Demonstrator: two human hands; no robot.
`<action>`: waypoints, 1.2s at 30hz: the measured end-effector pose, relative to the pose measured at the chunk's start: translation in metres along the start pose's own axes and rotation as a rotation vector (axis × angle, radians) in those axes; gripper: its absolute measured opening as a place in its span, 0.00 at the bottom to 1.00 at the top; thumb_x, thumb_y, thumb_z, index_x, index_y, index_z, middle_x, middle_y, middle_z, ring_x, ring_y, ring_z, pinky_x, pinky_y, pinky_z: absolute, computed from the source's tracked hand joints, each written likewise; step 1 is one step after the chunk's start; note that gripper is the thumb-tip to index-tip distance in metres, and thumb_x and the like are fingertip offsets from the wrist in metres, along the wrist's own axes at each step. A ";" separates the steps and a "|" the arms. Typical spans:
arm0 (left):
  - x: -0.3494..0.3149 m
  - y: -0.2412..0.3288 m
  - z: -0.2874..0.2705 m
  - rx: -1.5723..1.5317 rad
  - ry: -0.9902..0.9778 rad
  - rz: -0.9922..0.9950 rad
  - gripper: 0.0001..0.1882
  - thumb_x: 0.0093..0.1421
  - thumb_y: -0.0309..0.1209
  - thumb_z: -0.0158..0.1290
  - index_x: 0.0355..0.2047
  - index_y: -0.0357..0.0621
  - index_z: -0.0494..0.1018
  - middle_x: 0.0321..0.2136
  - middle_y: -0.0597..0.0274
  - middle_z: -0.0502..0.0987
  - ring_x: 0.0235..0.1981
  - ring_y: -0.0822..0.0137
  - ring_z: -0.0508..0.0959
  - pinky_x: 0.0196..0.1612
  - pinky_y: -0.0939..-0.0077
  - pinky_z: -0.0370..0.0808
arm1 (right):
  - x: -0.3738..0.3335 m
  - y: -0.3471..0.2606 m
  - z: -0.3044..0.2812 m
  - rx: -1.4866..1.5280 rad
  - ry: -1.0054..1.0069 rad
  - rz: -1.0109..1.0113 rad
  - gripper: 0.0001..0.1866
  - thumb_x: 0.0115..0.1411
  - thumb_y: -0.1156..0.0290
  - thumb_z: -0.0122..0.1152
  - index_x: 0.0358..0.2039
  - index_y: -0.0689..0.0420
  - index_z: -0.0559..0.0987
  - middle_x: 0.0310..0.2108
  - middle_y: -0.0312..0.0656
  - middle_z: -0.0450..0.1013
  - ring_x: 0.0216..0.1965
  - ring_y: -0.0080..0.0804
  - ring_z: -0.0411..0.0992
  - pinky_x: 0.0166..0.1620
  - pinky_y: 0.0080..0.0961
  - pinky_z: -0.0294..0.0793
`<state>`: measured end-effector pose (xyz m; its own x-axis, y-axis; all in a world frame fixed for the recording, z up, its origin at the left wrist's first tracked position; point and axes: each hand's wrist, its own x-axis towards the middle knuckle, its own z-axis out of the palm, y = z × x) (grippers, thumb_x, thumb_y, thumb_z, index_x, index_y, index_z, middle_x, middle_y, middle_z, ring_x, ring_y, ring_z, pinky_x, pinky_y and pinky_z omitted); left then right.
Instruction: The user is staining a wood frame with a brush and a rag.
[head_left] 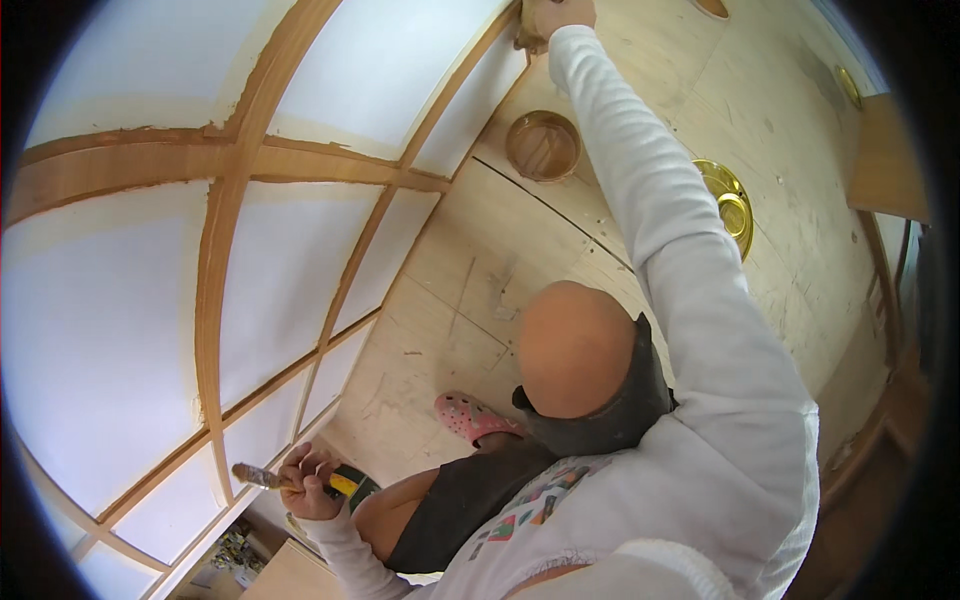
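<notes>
A lane opens between panelled frame [235, 165] and pink clog [462, 415]; higher up, brown bowl [543, 146] squeezes it, right sleeve [640, 170] alongside.

Brown-bristled paintbrush [256, 476] in left hand [314, 486], tip leftward; brownish cloth-like piece [528, 34] at right hand [566, 14]

Bowl [543, 146] on flr [450, 245], R of panelled frame [212, 270]; brush [256, 476] in L hand [312, 487].

This seems a workshop or room under decoration, shown by the brown-smeared wooden lattice [233, 165], paintbrush [266, 479] and scuffed, spotted floor [450, 275].
</notes>
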<state>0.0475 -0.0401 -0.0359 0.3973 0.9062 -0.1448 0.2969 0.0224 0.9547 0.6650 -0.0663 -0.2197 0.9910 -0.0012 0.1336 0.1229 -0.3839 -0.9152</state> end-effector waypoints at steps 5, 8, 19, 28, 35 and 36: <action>-0.004 -0.001 -0.009 0.025 0.010 0.042 0.22 0.51 0.43 0.61 0.32 0.45 0.60 0.43 0.52 0.70 0.36 0.64 0.77 0.34 0.71 0.80 | -0.018 -0.006 0.001 0.308 -0.080 0.389 0.22 0.54 0.57 0.57 0.44 0.59 0.74 0.38 0.51 0.75 0.39 0.41 0.74 0.42 0.29 0.72; 0.000 -0.001 -0.009 0.039 0.027 0.043 0.23 0.50 0.44 0.62 0.31 0.47 0.60 0.42 0.54 0.71 0.35 0.64 0.77 0.33 0.72 0.80 | -0.017 -0.007 0.000 0.395 -0.152 0.507 0.23 0.55 0.57 0.57 0.47 0.59 0.72 0.42 0.51 0.74 0.40 0.43 0.74 0.42 0.31 0.74; 0.014 -0.004 -0.004 -0.015 -0.007 0.018 0.26 0.47 0.40 0.65 0.25 0.47 0.56 0.39 0.53 0.73 0.32 0.64 0.78 0.33 0.69 0.80 | -0.015 -0.029 -0.008 0.285 -0.085 0.291 0.21 0.56 0.58 0.57 0.45 0.59 0.74 0.38 0.50 0.75 0.37 0.40 0.74 0.38 0.35 0.75; 0.020 -0.005 -0.003 -0.043 -0.005 0.042 0.25 0.48 0.38 0.64 0.25 0.46 0.55 0.38 0.51 0.73 0.32 0.63 0.78 0.33 0.67 0.80 | 0.032 -0.013 -0.035 0.298 -0.024 0.070 0.24 0.49 0.63 0.66 0.45 0.61 0.75 0.35 0.42 0.76 0.35 0.30 0.74 0.42 0.23 0.73; 0.023 -0.007 -0.007 -0.075 -0.022 0.085 0.26 0.48 0.37 0.64 0.24 0.46 0.54 0.37 0.50 0.72 0.31 0.62 0.78 0.33 0.67 0.80 | 0.015 -0.012 -0.015 0.186 -0.074 0.001 0.19 0.49 0.64 0.62 0.43 0.56 0.77 0.38 0.46 0.76 0.40 0.37 0.75 0.46 0.26 0.72; 0.022 -0.007 -0.007 -0.079 -0.026 0.091 0.26 0.48 0.37 0.64 0.24 0.46 0.54 0.37 0.50 0.72 0.31 0.62 0.78 0.33 0.67 0.80 | 0.015 -0.023 -0.017 0.163 -0.041 -0.068 0.19 0.49 0.65 0.62 0.42 0.55 0.77 0.38 0.47 0.76 0.40 0.37 0.75 0.46 0.26 0.72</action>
<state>0.0481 -0.0169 -0.0441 0.4421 0.8948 -0.0624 0.1893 -0.0251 0.9816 0.6765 -0.0732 -0.1904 0.9809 0.0588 0.1852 0.1938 -0.2269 -0.9545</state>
